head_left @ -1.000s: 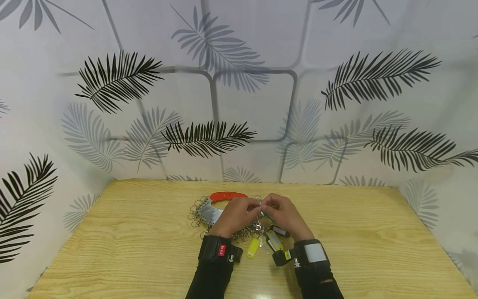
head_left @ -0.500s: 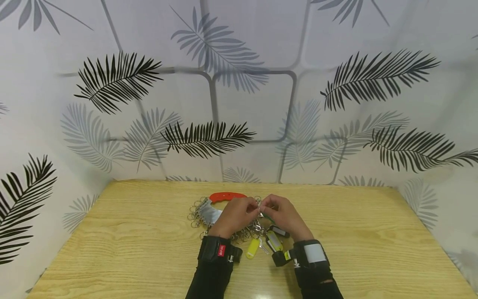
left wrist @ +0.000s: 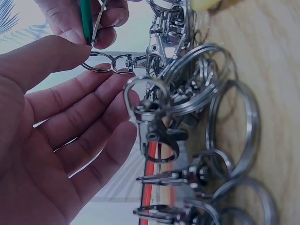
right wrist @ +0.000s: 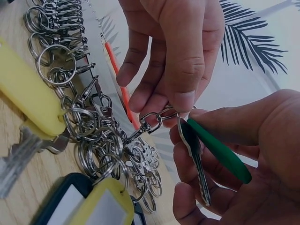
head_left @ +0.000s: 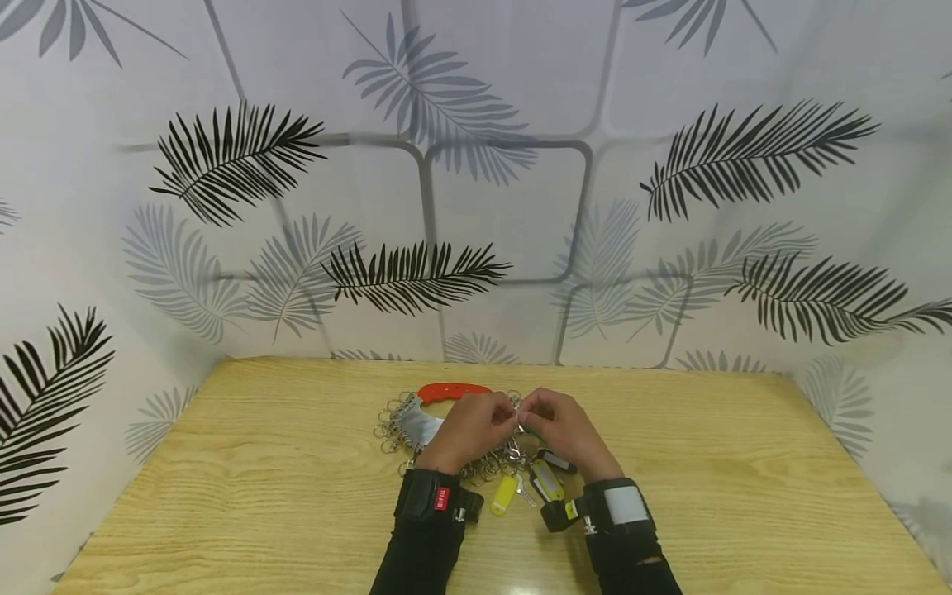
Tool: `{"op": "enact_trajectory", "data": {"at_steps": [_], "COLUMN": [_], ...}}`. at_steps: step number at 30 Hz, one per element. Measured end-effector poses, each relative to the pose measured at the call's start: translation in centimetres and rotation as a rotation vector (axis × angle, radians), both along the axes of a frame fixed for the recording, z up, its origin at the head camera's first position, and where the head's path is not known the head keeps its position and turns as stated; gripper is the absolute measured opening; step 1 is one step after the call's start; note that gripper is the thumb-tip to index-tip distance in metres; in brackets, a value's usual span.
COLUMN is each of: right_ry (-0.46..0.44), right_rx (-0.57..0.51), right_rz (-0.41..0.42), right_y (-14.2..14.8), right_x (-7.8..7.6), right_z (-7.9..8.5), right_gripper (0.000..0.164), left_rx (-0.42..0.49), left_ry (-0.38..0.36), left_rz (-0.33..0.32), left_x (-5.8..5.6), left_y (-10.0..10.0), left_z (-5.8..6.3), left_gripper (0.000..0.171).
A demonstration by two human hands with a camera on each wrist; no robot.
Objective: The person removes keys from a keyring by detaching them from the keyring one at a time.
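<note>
Here, left hand (head_left: 470,430) pinches round metal ring (left wrist: 99,71); right hand (head_left: 567,430), smooth green tag (right wrist: 220,151).

A person's black-sleeved left forearm (head_left: 420,554) and right forearm (head_left: 630,562) reach in from the lower edge of the head view, slanting toward each other, with the left wrist (head_left: 440,459) and right wrist (head_left: 602,465) well apart. The left hand (head_left: 473,426) and right hand (head_left: 563,423) come together at mid-view, fingertips just beside one another, each in a pinch. Up close, the left thumb (left wrist: 47,61) stretches out above the index finger (left wrist: 70,91), while the other left fingers extend, slightly bent, with gaps between them. The right thumb (right wrist: 229,124) presses toward bent right fingers (right wrist: 182,161)
</note>
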State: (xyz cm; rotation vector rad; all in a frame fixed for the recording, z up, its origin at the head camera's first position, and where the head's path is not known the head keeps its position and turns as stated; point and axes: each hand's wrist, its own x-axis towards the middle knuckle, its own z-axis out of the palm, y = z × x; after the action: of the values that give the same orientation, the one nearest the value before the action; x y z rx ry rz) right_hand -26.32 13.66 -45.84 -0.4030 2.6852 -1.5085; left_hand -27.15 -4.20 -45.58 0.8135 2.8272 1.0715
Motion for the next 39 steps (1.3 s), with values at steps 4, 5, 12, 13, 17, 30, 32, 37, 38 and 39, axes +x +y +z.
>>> {"op": "enact_trajectory", "data": {"at_steps": [4, 5, 12, 13, 17, 30, 32, 37, 38, 39], "right_ry": [-0.006, -0.010, -0.015, -0.013, -0.012, -0.017, -0.009, 0.001, 0.012, 0.019], "right_rx": [0.008, 0.007, -0.007, -0.006, -0.008, -0.007, 0.012, 0.073, 0.084, 0.092], "right_rz": [-0.015, -0.020, -0.038, -0.039, -0.043, -0.072, -0.063, -0.034, -0.030, -0.033], "right_y": [-0.07, -0.08, -0.14, -0.15, -0.18, -0.15, -0.12, -0.14, -0.17, -0.21], "right_x": [-0.02, -0.03, -0.11, -0.12, -0.07, -0.07, -0.09, -0.03, 0.02, 0.05], "right_z": [0.00, 0.00, -0.06, -0.10, -0.12, -0.19, -0.11, 0.28, 0.38, 0.45], "right_gripper": [0.005, 0.005, 0.004, 0.004, 0.004, 0.004, 0.005, 0.005, 0.005, 0.005], "left_rx": [-0.001, 0.000, 0.004, 0.006, 0.004, 0.028, 0.032, 0.027, 0.025, 0.024], "left_ry": [-0.004, -0.006, -0.011, -0.010, -0.006, -0.039, -0.045, -0.028, -0.025, -0.021], "left_rz": [0.000, 0.000, 0.001, 0.000, 0.002, 0.001, 0.007, 0.024, 0.026, 0.025], "left_x": [-0.03, -0.02, 0.08, 0.11, 0.17, -0.12, -0.09, -0.07, -0.09, -0.13], "left_y": [0.02, 0.02, -0.02, -0.02, -0.02, 0.20, 0.16, 0.08, 0.09, 0.08], "left_z": [0.00, 0.02, 0.15, 0.17, 0.20, -0.01, -0.03, -0.10, -0.10, -0.14], "left_gripper": [0.009, 0.009, 0.009, 0.008, 0.008, 0.010, 0.013, 0.014, 0.014, 0.014]}}
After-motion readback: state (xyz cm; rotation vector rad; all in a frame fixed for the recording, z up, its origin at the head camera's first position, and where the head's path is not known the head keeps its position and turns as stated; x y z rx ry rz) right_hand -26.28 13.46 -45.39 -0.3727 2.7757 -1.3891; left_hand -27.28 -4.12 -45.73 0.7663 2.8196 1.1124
